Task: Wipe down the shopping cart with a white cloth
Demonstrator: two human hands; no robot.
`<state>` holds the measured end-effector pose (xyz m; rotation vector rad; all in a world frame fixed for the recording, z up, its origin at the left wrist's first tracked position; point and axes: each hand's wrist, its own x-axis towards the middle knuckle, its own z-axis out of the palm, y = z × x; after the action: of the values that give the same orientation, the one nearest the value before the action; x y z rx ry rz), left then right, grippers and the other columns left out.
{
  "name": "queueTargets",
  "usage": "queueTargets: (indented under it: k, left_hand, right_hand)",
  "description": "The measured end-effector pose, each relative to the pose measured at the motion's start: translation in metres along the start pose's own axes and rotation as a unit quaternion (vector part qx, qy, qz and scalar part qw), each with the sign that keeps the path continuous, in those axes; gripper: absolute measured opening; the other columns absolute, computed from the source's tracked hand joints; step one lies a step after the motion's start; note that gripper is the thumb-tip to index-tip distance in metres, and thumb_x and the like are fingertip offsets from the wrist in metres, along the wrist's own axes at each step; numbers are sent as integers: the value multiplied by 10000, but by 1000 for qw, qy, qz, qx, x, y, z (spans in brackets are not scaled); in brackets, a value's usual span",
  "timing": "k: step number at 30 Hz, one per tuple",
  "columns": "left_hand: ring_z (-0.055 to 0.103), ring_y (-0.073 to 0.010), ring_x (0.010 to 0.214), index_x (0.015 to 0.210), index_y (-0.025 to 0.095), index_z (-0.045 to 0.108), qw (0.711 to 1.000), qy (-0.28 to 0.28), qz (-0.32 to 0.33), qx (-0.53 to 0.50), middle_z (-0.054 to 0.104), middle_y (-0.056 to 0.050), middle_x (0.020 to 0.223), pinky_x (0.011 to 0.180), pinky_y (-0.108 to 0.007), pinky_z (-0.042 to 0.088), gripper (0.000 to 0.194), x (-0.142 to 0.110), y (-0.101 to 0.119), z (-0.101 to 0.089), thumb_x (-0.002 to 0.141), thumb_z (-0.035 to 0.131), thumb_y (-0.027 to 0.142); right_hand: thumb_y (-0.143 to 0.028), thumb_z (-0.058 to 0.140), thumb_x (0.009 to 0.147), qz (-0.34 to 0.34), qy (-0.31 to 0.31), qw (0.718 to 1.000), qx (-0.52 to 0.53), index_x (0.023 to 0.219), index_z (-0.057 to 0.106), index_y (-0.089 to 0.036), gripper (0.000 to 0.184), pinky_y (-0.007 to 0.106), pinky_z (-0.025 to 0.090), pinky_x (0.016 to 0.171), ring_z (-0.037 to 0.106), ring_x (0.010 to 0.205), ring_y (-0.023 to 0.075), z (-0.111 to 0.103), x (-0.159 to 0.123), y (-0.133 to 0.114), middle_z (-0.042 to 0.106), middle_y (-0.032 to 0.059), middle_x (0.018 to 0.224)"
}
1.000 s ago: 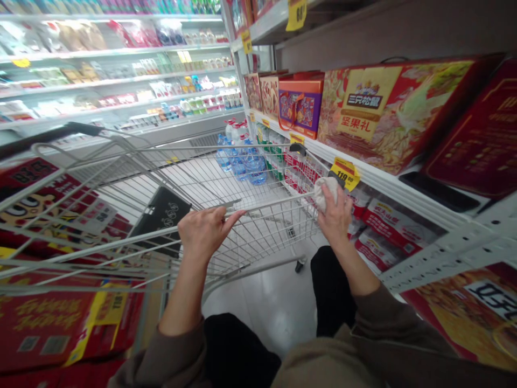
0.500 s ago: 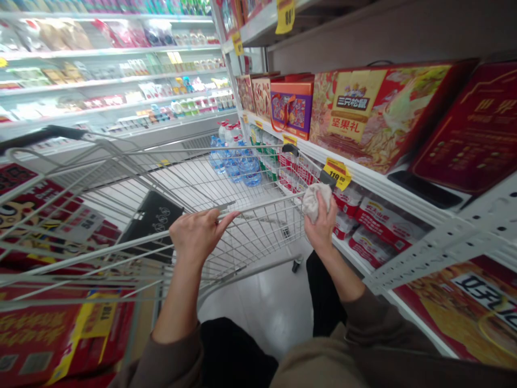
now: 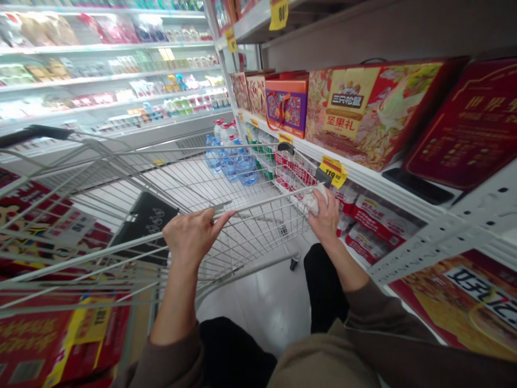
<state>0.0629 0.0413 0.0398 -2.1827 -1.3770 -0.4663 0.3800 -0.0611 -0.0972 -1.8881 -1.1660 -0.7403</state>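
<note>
Both my hands rest on the grey bar of a wire shopping cart (image 3: 161, 237). My left hand (image 3: 193, 235) lies over the bar, its fingers curled on top and pointing right. My right hand (image 3: 325, 213) grips the bar farther right, with a crumpled white tissue or cloth (image 3: 313, 203) pressed between palm and bar. Only part of that white wad shows past my fingers. A black panel with bicycle icons (image 3: 147, 229) hangs inside the cart's basket, just left of my left hand. Nothing else shows in the basket.
Shelves of red gift boxes (image 3: 363, 113) line the right, close to the cart, with a yellow price tag (image 3: 333, 171) on the shelf edge. Bottled water (image 3: 232, 161) stands ahead. Refrigerated shelves (image 3: 109, 70) fill the far left, and red cartons (image 3: 36, 334) sit low left.
The shelves slide left in view as the cart travels along the aisle. My right hand has closed down on the bar, and less of the white wad shows.
</note>
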Motion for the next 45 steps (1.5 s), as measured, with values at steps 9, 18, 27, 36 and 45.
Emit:
queueTargets:
  k: [9, 18, 27, 36, 45]
  left_hand:
    - [650, -254, 690, 681, 197, 683, 1000, 9, 6, -8, 709, -109, 657, 611, -307, 210, 760, -1, -1, 0, 948, 305, 799]
    - [644, -260, 695, 688, 193, 691, 1000, -13, -5, 0, 705, -115, 664, 617, -313, 224, 777, 0, 3, -3, 950, 283, 800]
    - [653, -275, 721, 705, 188, 705, 1000, -25, -9, -3, 721, -128, 699, 626, -315, 225, 742, 1, 5, -8, 961, 326, 772]
    - [668, -277, 724, 709, 188, 708, 1000, -25, -10, -4, 730, -133, 698, 619, -316, 215, 785, 1, 7, -10, 950, 276, 798]
    - [659, -290, 733, 745, 193, 733, 999, -39, -18, -34, 746, -148, 742, 644, -320, 242, 771, 2, 6, -6, 935, 309, 808]
  right_hand:
    - [-208, 622, 822, 25, 43, 999, 21, 1347, 631, -248, 527, 463, 481, 1082, 516, 1265, 291, -13, 19, -4, 543, 122, 1424]
    - [-206, 617, 804, -7, -40, 999, 26, 1372, 628, -277, 572, 432, 534, 1021, 569, 1215, 273, -6, 1, 0, 579, 94, 1427]
    - [-228, 621, 800, 54, -35, 998, -5, 1465, 544, -284, 671, 514, 522, 1034, 519, 1289, 325, -9, 39, -12, 488, 107, 1537]
    - [-239, 642, 764, 53, -9, 997, 48, 1372, 611, -248, 609, 478, 502, 1101, 570, 1276, 282, -36, 30, -11, 580, 102, 1406]
    - [-203, 613, 812, -15, -85, 996, 31, 1519, 468, -282, 726, 471, 510, 1084, 515, 1348, 298, -17, 27, -38, 434, 81, 1601]
